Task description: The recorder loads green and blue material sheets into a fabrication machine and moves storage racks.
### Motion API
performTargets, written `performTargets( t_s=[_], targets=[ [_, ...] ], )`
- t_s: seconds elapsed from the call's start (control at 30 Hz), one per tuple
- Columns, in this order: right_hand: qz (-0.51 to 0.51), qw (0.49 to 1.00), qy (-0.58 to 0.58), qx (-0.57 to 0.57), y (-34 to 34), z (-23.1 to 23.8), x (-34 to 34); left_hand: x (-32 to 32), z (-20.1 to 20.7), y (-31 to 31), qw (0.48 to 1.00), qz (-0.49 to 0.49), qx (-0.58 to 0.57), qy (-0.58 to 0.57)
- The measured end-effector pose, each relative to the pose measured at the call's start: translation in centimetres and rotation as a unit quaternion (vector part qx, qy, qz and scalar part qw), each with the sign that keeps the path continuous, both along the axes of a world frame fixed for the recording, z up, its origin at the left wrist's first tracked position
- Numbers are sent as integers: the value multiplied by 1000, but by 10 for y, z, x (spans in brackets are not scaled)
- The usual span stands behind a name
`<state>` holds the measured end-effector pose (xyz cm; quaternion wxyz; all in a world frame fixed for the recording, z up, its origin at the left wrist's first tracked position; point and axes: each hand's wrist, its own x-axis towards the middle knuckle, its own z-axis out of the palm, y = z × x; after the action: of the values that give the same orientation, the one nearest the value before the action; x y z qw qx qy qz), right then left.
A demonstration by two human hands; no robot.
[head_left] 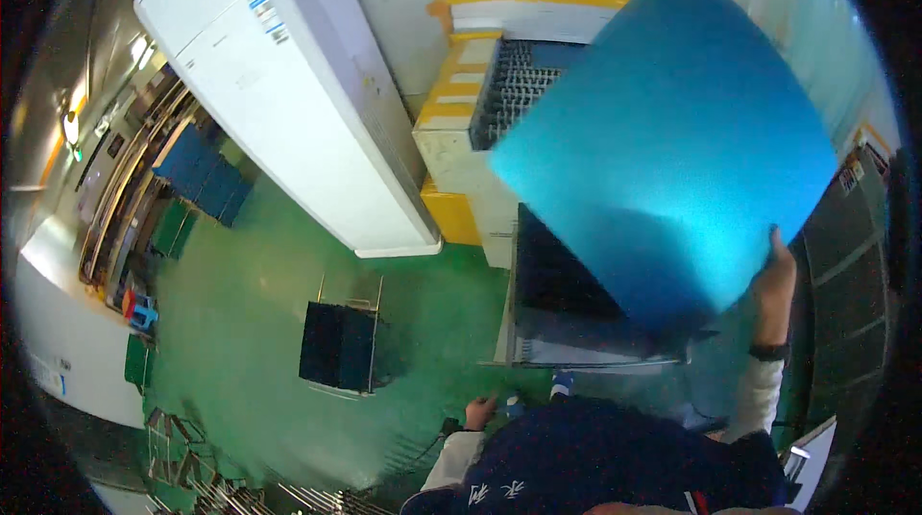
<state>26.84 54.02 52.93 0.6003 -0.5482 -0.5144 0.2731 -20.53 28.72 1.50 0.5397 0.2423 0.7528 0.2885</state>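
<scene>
My right hand (776,289) is closed on the lower right edge of a large, flat blue sheet (672,131), its thumb on the near face. The sheet is raised and tilted, with one corner pointing up, and covers part of the machine behind it. Down by my body, well away from the sheet, my left hand (480,411) hangs with loosely parted fingers and nothing visible in it. Below the sheet stands a metal rack (595,362) with dark panels (557,275) in it, partly hidden by the sheet.
Behind the sheet, a machine (447,145) edged in yellow tape shows rows of rollers. A tall white air conditioner (288,83) stands left of it. A small rack of dark panels (338,347) is on the green floor (240,323). Grey shelving (845,265) borders the right side.
</scene>
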Motion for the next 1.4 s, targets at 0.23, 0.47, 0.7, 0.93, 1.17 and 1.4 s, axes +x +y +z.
performTargets(
  t_s=[0.23, 0.47, 0.7, 0.93, 1.17, 1.4],
  targets=[
    [82, 969, 188, -136, 74, -58, 7, -3, 46, 5, 999, 20, -10, -44],
    [80, 902, 403, -136, 143, -83, -57, 3, 61, 3, 984, 159, 15, -76],
    [84, 813, 532, -221, 226, -109, -90, -7, 17, -13, 994, 76, -79, 8],
    [157, 805, 514, -251, 262, -144, -98, 16, 66, -3, 983, 164, 44, -67],
    [209, 771, 484, -358, 278, -166, -106, 28, 99, 15, 969, 226, -50, -81],
    [214, 772, 497, -335, 284, -174, -123, 10, 54, -9, 999, 38, -17, 10]
  ],
)
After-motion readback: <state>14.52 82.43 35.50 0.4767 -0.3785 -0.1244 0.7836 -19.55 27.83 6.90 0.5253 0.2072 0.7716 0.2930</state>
